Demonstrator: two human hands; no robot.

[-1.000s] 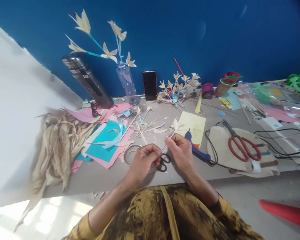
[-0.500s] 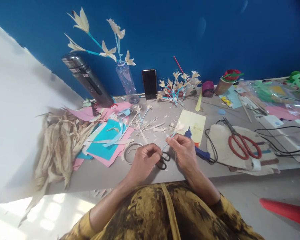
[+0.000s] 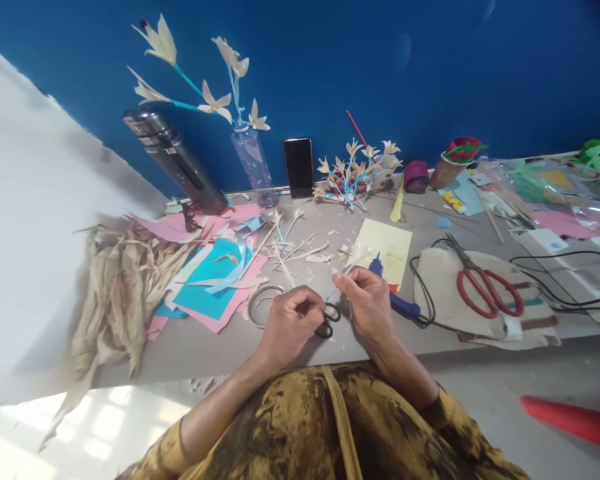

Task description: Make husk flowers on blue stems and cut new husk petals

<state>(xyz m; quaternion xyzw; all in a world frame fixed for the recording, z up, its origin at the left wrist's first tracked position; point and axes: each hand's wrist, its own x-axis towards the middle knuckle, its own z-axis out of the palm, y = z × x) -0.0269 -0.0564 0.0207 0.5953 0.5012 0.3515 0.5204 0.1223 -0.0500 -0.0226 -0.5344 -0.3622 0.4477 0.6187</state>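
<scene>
Between my hands runs a thin light-blue stem (image 3: 333, 293) with a pale flower (image 3: 359, 254) at its upper end. My right hand (image 3: 367, 299) pinches the stem just below the flower. The fingers of my left hand (image 3: 295, 320) are closed at the stem's lower end. Black-handled scissors (image 3: 333, 313) lie on the table beside my left hand, partly hidden by it. A blue glue gun (image 3: 404, 306) rests right of my right hand, by a yellow sheet (image 3: 397, 243). Two small flowers on blue stems (image 3: 283, 230) lie beyond my left hand.
Coloured paper (image 3: 210, 287) and dried husks (image 3: 113, 300) lie left. A flask (image 3: 180, 163), a bottle with flowers (image 3: 253, 160), a phone (image 3: 299, 168) and a flower bunch (image 3: 350, 183) stand at the back. Red-handled scissors (image 3: 485, 283) lie on a cloth (image 3: 445, 313) at right.
The pale flower has turned slightly and now shows more of its petals above my right hand. My left hand has shifted very slightly; both hands keep their places on the stem.
</scene>
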